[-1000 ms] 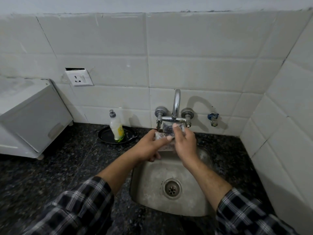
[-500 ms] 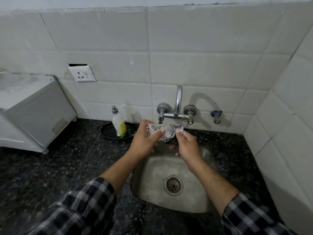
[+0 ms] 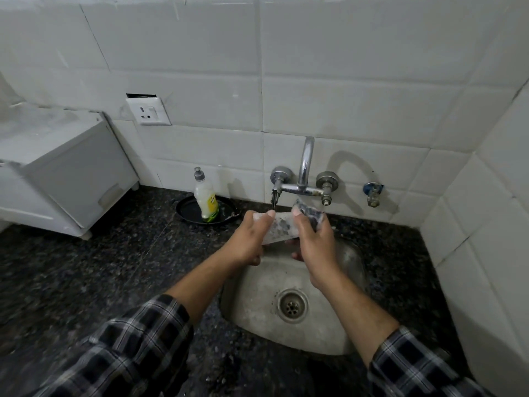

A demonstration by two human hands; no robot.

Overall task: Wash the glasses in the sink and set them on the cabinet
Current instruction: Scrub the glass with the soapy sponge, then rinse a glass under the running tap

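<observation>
Above the sink [image 3: 257,316], left hand [image 3: 247,242] and right hand [image 3: 315,242] grip a blurred, half-hidden glass [image 3: 279,229].

Home kitchen, marked by a steel sink [image 3: 257,305] sunk into a dark stone surface [image 3: 100,267], a chrome tap [image 3: 305,164] fixed to white wall tiles [image 3: 343,96], a soap bottle [image 3: 206,202] stood on a black dish [image 3: 189,209]

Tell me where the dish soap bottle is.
In the head view, the bottle stands in a black dish against the wall, left of the tap.
</observation>
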